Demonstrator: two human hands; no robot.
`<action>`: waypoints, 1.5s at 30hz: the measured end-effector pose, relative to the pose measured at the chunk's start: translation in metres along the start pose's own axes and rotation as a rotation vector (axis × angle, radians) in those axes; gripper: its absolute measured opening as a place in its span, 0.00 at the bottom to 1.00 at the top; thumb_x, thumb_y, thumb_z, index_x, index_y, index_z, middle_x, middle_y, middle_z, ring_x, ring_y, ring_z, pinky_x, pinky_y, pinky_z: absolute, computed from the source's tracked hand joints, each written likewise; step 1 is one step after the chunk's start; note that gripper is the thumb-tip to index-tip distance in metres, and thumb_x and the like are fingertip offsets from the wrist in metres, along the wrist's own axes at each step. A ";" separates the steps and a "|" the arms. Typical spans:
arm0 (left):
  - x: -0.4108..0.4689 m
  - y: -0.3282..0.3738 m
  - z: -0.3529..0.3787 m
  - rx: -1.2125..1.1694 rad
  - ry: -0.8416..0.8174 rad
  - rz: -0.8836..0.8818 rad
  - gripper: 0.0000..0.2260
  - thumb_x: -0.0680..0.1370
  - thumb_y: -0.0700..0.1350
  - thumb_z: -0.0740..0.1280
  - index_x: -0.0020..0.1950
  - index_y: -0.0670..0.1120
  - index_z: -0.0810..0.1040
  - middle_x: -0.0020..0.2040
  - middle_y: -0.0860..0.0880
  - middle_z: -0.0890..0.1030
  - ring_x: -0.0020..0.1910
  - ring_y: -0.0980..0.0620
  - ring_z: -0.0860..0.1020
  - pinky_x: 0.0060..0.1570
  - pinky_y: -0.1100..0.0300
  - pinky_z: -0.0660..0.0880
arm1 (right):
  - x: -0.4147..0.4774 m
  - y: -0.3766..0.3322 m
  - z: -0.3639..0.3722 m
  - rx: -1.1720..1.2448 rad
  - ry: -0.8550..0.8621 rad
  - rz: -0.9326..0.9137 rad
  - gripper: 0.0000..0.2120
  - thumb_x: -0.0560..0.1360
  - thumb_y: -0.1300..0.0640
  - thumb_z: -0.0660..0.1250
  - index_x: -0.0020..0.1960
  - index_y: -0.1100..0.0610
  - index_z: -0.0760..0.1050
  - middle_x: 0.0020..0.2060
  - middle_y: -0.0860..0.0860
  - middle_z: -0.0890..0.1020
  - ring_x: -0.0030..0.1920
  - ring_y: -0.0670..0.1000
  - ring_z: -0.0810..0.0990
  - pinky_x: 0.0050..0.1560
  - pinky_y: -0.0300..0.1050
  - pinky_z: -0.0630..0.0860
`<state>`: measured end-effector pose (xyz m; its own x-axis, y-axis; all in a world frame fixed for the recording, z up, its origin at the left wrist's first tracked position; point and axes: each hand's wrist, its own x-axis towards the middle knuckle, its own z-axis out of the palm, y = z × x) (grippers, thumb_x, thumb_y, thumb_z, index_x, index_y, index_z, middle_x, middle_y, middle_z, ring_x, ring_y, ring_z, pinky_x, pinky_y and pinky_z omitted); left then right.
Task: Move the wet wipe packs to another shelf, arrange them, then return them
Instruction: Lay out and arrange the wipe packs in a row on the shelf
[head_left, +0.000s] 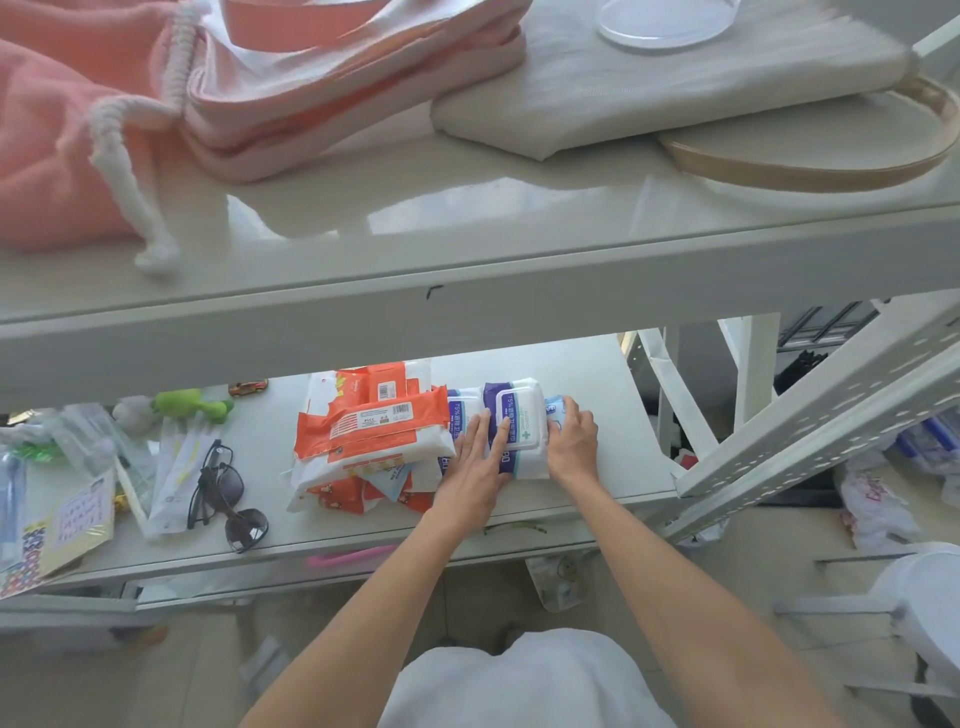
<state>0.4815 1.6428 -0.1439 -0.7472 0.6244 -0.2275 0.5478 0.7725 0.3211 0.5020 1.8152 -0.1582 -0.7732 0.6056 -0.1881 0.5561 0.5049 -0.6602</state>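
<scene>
Both hands down on the lower white metal shelf (613, 415): left hand (475, 467) flat and open, right hand (571, 441) cupping the purple-and-white wet wipe pack (519, 421), beside the orange-and-white packs (374, 431).

On the upper shelf (467, 218) we see a pink drawstring bag (47, 130) with its white cord (130, 171) trailing toward the front edge, folded pink-and-white cloth (322, 98) beside it, and a folded cream cloth (649, 83) resting partly on a round tray with a gold rim (810, 156). On the lower shelf (613, 374), to the left, we find dark sunglasses (228, 488), a green toy (192, 405), a small toy car (248, 387) and a patterned card (57, 530).
</scene>
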 end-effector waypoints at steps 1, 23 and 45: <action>-0.001 -0.001 -0.002 -0.007 -0.002 0.001 0.36 0.86 0.46 0.60 0.83 0.50 0.36 0.83 0.46 0.33 0.81 0.48 0.31 0.81 0.48 0.42 | -0.001 -0.001 -0.002 -0.070 0.001 0.005 0.22 0.84 0.51 0.60 0.76 0.57 0.65 0.64 0.61 0.73 0.64 0.61 0.71 0.63 0.54 0.70; -0.068 -0.140 -0.077 -0.065 0.179 -0.279 0.26 0.83 0.65 0.52 0.81 0.67 0.53 0.85 0.52 0.47 0.83 0.43 0.47 0.77 0.36 0.50 | -0.116 -0.139 0.060 0.244 -0.425 0.225 0.11 0.77 0.49 0.66 0.41 0.56 0.76 0.36 0.51 0.85 0.30 0.52 0.87 0.31 0.44 0.82; -0.057 -0.140 -0.081 -0.265 0.206 -0.441 0.22 0.85 0.61 0.49 0.80 0.64 0.58 0.84 0.49 0.53 0.82 0.42 0.53 0.75 0.36 0.53 | -0.135 -0.117 0.050 0.649 -0.683 0.407 0.06 0.82 0.55 0.68 0.50 0.58 0.77 0.31 0.49 0.81 0.26 0.43 0.77 0.26 0.34 0.66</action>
<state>0.4169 1.4892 -0.1015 -0.9571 0.1925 -0.2167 0.0730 0.8835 0.4627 0.5259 1.6441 -0.0921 -0.6842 0.0750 -0.7255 0.6997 -0.2131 -0.6819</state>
